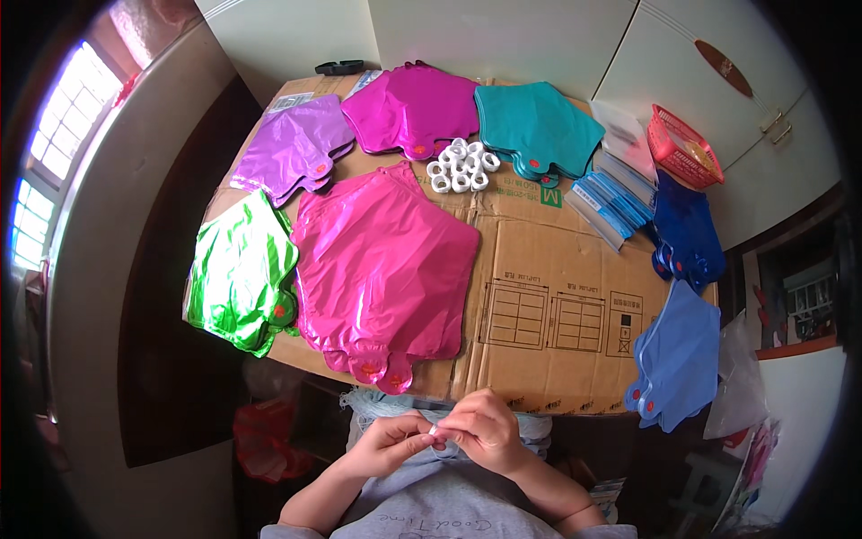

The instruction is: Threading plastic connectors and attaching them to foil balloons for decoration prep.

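On my left, bright daylight comes through a window (pixel 76 112) with gridded panes, beside a pale upright panel (pixel 108 225) and a dark brown section (pixel 180 314) that looks curved from where I am. Ahead of me stand off-white cupboard fronts (pixel 503 36), and toward my right one carries a brown oval plate (pixel 723 67) and a metal latch (pixel 779 128). Lower on that side, I see a shadowy recess (pixel 772 296) above a white panel (pixel 799 404).
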Motion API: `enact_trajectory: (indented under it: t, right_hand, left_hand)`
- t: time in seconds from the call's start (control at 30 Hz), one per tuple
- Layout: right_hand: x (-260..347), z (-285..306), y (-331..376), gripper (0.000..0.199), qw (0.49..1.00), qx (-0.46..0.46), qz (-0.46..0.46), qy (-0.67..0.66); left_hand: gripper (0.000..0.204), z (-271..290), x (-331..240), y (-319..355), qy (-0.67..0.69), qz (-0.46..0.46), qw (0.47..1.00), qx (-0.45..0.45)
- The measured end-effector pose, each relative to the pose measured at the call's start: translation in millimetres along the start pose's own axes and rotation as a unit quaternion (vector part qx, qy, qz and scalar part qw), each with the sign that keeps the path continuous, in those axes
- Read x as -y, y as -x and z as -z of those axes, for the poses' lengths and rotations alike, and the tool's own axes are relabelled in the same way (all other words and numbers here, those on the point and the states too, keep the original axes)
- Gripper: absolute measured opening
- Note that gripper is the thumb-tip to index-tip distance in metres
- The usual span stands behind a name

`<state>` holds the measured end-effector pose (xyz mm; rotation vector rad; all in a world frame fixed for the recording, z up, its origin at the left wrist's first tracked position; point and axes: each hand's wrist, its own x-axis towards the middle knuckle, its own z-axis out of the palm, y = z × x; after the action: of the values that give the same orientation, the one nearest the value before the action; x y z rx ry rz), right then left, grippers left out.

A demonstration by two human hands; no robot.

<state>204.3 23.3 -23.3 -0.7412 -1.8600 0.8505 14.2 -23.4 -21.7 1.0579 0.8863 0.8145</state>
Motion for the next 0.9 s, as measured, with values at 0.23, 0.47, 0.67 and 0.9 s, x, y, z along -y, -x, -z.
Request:
enact_trajectory:
  t: [0.23,0.47,0.67,0.9]
  right_hand:
    - [9,-1,8,0.027,0.993,0.032,-0.102,-0.054]
    - [9,-15,32,0.03,0.817,-0.032,-0.33,-0.471]
    - [14,-19,35,0.026,0.726,-0.077,-0.373,-0.573]
    - [10,-7,31,0.029,0.983,-0.018,-0.163,-0.085]
  left_hand:
    - [0.015,-5,12,-1,0.302,0.015,0.952,-0.036]
    - [0.021,-7,21,-4,0.021,-0.133,0.989,-0.067]
    - [0.022,-7,17,-2,0.075,-0.055,0.99,-0.107]
    - [0.028,-4,17,-4,0.288,-0.095,0.951,-0.054]
